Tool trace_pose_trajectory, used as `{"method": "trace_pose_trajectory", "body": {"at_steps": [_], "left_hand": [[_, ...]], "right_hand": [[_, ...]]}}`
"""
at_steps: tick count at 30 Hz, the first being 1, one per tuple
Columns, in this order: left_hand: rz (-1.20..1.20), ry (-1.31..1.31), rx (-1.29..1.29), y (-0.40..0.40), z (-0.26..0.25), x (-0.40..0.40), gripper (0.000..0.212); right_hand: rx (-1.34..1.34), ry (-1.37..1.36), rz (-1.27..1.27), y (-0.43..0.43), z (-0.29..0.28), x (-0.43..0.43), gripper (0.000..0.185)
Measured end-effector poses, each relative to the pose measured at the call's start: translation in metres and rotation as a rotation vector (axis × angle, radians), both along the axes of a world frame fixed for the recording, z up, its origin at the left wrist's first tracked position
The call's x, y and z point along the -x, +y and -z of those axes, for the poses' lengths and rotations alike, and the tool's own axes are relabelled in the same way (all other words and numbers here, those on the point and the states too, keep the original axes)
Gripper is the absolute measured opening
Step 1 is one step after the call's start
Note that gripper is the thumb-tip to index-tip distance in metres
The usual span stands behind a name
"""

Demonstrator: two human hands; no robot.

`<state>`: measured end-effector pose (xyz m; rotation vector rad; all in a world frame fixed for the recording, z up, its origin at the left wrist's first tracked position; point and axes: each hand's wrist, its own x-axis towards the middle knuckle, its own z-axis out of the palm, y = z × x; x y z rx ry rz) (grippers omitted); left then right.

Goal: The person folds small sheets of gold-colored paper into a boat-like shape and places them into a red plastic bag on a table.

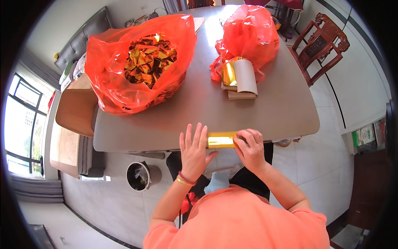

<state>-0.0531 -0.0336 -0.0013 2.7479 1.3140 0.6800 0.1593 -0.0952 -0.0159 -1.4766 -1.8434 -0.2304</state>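
A strip of shiny gold foil paper (221, 140) lies at the table's near edge between my hands. My right hand (251, 147) pinches its right end between thumb and bent fingers. Palm down, my left hand (194, 149) is beside the left end, fingers stretched forward and thumb apart; whether a fingertip touches the foil is hard to tell. Farther off sits a stack of gold foil sheets (229, 73) with a curled pale sheet (245, 74) on it. At the far left, an open red plastic bag (105, 71) holds many folded gold foil pieces (150, 60).
A second red plastic bag (250, 34), bunched up, stands behind the stack on the grey table (199, 105). Below the table's left side, a waste bin (143, 176) is on the tiled floor. A wooden chair (76, 109) is at the left, a carved chair (323, 46) at the right.
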Motion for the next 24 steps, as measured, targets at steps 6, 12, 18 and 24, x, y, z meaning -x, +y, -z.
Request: {"method": "trace_pose_trajectory", "body": {"at_steps": [6, 12, 18, 24], "left_hand": [[0.102, -0.762, 0.574, -0.012, -0.02, -0.009, 0.094], [0.236, -1.099, 0.999, 0.006, -0.015, -0.046, 0.072], [0.467, -0.074, 0.678, 0.06, -0.041, -0.025, 0.073], [0.545, 0.296, 0.429, 0.084, -0.054, -0.036, 0.072]], "right_hand": [[0.193, 0.951, -0.074, -0.016, -0.008, 0.02, 0.014], [0.474, 1.475, -0.258, -0.023, -0.006, 0.042, 0.012], [0.0, 0.223, -0.194, -0.027, -0.017, -0.007, 0.029], [0.053, -0.255, -0.244, 0.013, -0.015, -0.016, 0.037]]}}
